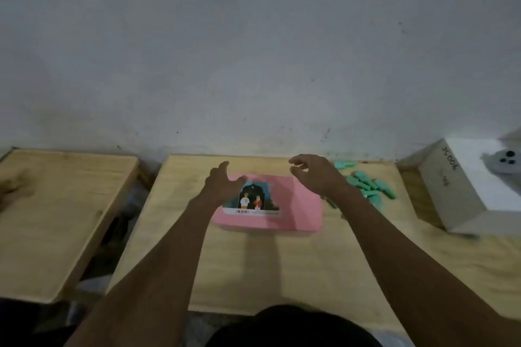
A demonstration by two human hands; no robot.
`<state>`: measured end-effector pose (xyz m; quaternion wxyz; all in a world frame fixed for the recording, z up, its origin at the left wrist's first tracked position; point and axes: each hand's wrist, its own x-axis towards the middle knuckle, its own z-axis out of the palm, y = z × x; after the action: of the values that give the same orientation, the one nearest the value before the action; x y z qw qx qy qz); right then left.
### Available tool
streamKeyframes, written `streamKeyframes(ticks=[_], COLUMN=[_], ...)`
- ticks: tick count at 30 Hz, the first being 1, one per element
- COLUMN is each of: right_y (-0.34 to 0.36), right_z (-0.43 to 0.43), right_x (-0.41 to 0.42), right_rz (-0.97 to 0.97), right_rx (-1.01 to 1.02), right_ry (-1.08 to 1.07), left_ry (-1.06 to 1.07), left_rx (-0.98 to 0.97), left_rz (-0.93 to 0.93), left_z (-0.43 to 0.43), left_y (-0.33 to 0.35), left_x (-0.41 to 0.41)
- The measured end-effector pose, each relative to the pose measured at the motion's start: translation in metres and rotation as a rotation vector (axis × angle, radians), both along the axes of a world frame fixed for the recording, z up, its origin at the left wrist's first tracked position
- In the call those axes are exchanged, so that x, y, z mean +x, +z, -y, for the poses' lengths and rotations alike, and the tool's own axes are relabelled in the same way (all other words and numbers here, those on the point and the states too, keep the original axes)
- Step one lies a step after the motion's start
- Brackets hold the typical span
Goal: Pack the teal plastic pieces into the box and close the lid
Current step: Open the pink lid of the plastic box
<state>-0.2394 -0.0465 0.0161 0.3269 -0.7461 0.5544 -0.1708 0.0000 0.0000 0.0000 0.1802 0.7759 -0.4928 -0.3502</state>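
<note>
A pink box with a picture label on its lid lies shut in the middle of the wooden table. My left hand hovers over the box's far left corner, fingers spread and holding nothing. My right hand hangs over the far right corner, fingers curled apart, also holding nothing. To the right of the box lies a pile of several teal plastic pieces, partly hidden by my right forearm. One more teal piece sits apart near the wall.
A white carton with handwriting on its side stands at the right edge, a grey device on top. A second wooden table stands to the left across a gap. A grey wall rises just behind.
</note>
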Motion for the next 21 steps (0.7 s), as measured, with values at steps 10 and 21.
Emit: streamKeyframes(ticks=[10, 21], right_y=[-0.056, -0.054], right_z=[-0.046, -0.056], right_x=[-0.006, -0.001], right_rz=[-0.452, -0.839], right_rx=[0.117, -0.005], right_ry=[0.224, 0.359], left_ry=[0.112, 0.163], left_rx=[-0.051, -0.139], left_rz=[-0.225, -0.407], left_z=[-0.051, -0.061], left_y=[-0.072, -0.086], left_x=[0.024, 0.031])
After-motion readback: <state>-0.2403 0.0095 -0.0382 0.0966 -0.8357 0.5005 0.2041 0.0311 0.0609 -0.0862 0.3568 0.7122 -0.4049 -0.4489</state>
